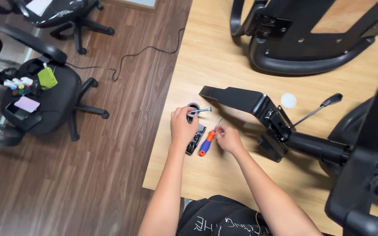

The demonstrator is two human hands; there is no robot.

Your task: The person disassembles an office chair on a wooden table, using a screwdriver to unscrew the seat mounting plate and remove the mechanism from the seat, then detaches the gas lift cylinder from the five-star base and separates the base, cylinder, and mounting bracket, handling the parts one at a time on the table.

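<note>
At the near edge of the pale wooden tabletop (206,175), the left hand (182,126) pinches a long silver bolt (201,111) between closed fingertips above a small black hardware tray (196,139). The right hand (227,138) rests loosely curled beside an orange-and-blue-handled screwdriver (208,140); whether it touches it is unclear. Beyond, the black metal chair mechanism (265,116) lies detached, and the black chair frame (302,39) further back remains unassembled.

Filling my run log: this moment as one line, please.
left hand: holds bolt | right hand: on screwdriver | chair mechanism: beside, on table
</note>
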